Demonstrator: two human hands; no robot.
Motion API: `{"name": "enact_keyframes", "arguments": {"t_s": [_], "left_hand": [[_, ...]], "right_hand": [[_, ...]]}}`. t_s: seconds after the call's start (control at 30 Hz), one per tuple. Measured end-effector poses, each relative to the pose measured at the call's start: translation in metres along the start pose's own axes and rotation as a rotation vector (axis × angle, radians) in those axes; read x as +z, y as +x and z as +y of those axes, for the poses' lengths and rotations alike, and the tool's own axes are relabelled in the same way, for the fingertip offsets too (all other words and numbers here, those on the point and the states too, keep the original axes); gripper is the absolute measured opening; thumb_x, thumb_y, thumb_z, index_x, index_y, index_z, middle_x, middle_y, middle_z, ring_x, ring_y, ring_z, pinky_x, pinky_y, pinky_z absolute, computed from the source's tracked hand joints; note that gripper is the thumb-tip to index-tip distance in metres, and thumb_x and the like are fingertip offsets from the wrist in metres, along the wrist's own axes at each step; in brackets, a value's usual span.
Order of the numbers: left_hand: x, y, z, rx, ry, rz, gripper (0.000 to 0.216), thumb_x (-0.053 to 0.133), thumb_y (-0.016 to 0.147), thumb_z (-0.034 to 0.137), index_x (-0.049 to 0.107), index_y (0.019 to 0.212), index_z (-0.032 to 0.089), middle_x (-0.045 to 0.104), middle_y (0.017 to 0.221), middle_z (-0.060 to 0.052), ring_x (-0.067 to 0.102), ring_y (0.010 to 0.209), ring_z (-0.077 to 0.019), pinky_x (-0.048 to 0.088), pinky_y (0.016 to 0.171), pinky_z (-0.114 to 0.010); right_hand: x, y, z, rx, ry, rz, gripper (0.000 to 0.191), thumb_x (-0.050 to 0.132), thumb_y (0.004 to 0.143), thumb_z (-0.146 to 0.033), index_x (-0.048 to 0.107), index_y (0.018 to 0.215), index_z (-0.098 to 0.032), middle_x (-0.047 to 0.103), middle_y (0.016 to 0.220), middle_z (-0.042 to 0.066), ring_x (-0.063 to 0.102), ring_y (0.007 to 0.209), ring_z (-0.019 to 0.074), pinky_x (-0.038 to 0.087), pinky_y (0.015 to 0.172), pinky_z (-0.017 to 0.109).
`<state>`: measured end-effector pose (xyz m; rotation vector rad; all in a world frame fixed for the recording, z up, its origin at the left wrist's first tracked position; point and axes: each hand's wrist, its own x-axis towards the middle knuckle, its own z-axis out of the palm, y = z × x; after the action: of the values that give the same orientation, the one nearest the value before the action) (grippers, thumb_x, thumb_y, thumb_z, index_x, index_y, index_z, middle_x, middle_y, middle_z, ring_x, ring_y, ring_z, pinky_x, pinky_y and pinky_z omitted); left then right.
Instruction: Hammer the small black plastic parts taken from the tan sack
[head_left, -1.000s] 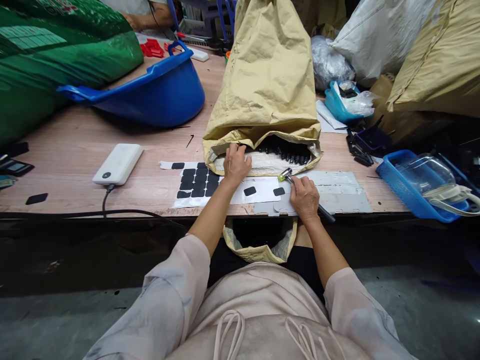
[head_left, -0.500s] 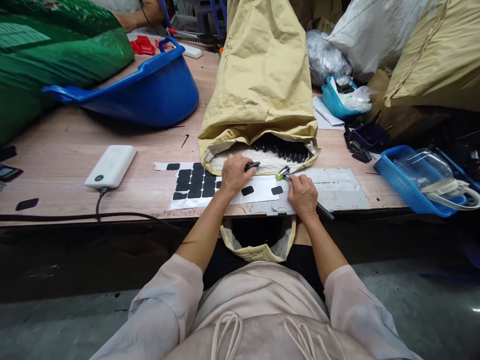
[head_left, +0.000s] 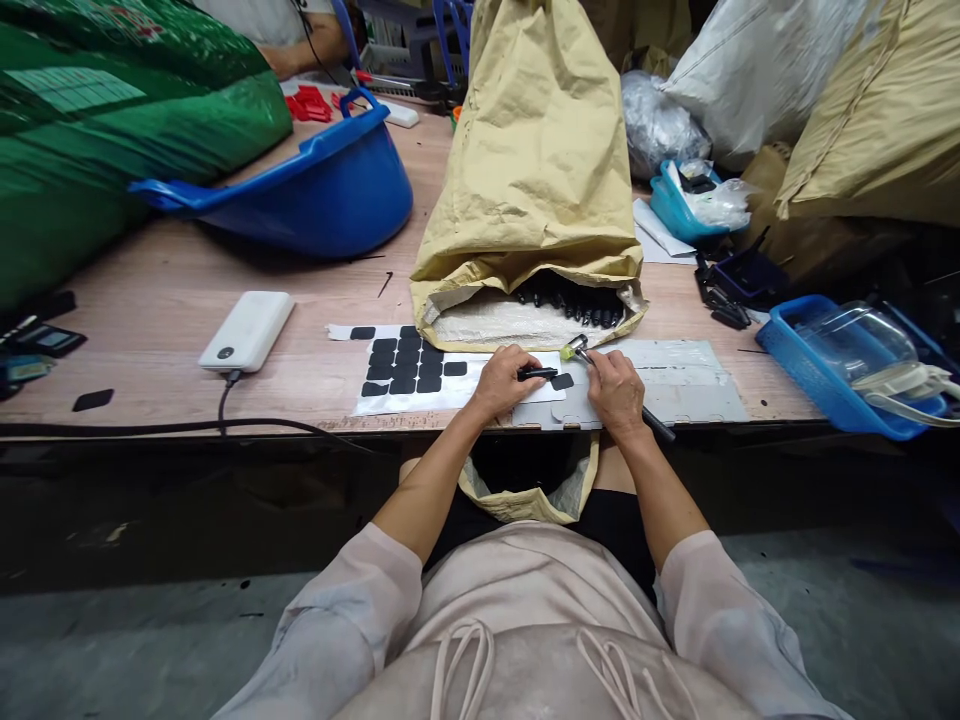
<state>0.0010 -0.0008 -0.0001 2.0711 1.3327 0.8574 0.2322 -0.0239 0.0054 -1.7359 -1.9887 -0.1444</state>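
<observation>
Hands first: our left hand (head_left: 510, 382) is closed, thumb and fingertips pinching a slim black piece (head_left: 537, 373) that lies level and points toward 3 o'clock. It sits just above the near edge of the white sheet (head_left: 480, 388). Our right hand (head_left: 616, 392) is wrapped tight around the handle of a small hammer (head_left: 574, 348). The hammer's shiny head, with a yellow-green tip, rests at 11 o'clock from the knuckles, and the dark handle sticks out past the wrist toward 4 o'clock. Between our two hands a single black pad (head_left: 562, 381) lies on the sheet, just beside the tip of the black piece.

At 9 o'clock from our left hand, a block of black pads (head_left: 405, 364) sits in rows on the same sheet. At 12 o'clock the tan paper sack (head_left: 536, 170) lies open toward us, with black parts (head_left: 577, 300) crowded in its mouth. A grey card (head_left: 675, 385) lies under and to 3 o'clock of our right hand. Below the wooden table (head_left: 150, 300), at 6 o'clock, a second sack (head_left: 525, 495) gapes at our lap.

As for writing, the green bag (head_left: 112, 130) at 10 o'clock has a pale grid and a red mark, both too blurred to read. The white power bank (head_left: 247, 330) at 9 o'clock shows only a dark round spot. A blue basin (head_left: 322, 195) stands at 11 o'clock and a blue tray (head_left: 825, 390) at 3 o'clock
</observation>
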Motion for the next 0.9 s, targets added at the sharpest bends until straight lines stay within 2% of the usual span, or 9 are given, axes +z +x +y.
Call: {"name": "enact_keyframes", "arguments": {"t_s": [0.17,0.33,0.77,0.9], "left_hand": [[0.001,0.001,0.002,-0.012,0.015,-0.017,0.013,0.075,0.087,0.028,0.077,0.098,0.023,0.064,0.091,-0.004,0.059,0.098,-0.0251,0.048,0.09,-0.039],[0.001,0.002,0.003,-0.023,0.027,-0.027,0.014,0.075,0.087,0.029,0.078,0.099,0.023,0.063,0.09,-0.004,0.058,0.097,-0.025,0.048,0.089,-0.039],[0.002,0.003,0.004,-0.042,0.031,-0.032,0.015,0.076,0.087,0.03,0.078,0.101,0.024,0.064,0.092,-0.004,0.058,0.099,-0.025,0.049,0.092,-0.039],[0.001,0.004,0.003,-0.041,0.025,-0.039,0.015,0.077,0.086,0.029,0.076,0.099,0.024,0.066,0.096,-0.004,0.058,0.1,-0.0255,0.049,0.091,-0.039]], "right_hand": [[-0.016,-0.009,-0.008,0.002,0.264,0.057,0.034,0.047,0.102,-0.026,0.072,0.125,-0.021,0.071,0.104,0.01,0.065,0.096,0.0238,0.053,0.085,0.034],[-0.023,-0.021,-0.023,-0.024,0.477,-0.021,0.032,0.051,0.101,-0.028,0.072,0.125,-0.021,0.074,0.104,0.009,0.069,0.093,0.022,0.056,0.087,0.035],[-0.029,-0.031,-0.039,-0.027,0.4,-0.031,0.035,0.047,0.103,-0.026,0.072,0.127,-0.022,0.073,0.1,0.008,0.068,0.091,0.0216,0.056,0.086,0.034],[-0.032,-0.027,-0.045,-0.038,0.429,-0.048,0.036,0.045,0.105,-0.028,0.069,0.131,-0.023,0.073,0.106,0.009,0.068,0.097,0.0215,0.056,0.09,0.034]]}}
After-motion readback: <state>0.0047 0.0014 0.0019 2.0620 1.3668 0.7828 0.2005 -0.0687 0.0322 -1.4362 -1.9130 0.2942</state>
